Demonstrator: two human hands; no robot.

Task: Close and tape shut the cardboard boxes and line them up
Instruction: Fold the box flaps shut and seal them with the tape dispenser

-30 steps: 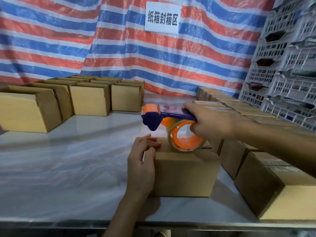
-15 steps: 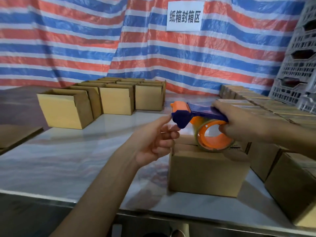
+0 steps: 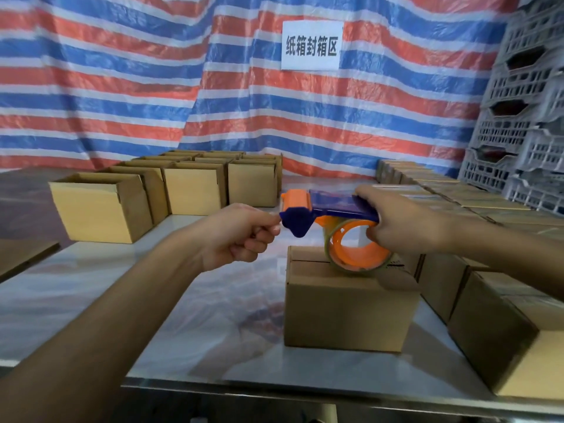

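Cardboard box [image 3: 348,306] sat closed near the tabletop [image 3: 122,285] front edge, right grip [image 3: 406,222] holding the tape dispenser [image 3: 335,206] over it, left grip [image 3: 241,236] pinching at its blue nose.

Of the person, only the arms show. The left hand [image 3: 241,236] and the right hand [image 3: 403,221] are bare. The left forearm [image 3: 122,315] and the right forearm [image 3: 503,239] are bare too, uncovered from the wrist to the picture's edge, where each is cut off. Both forearms are slim and smooth. The fingers [image 3: 262,232] are slender, their nails too blurred to make out. The wide lens swells the left forearm towards the bottom corner. The right forearm is shadowed along its underside.
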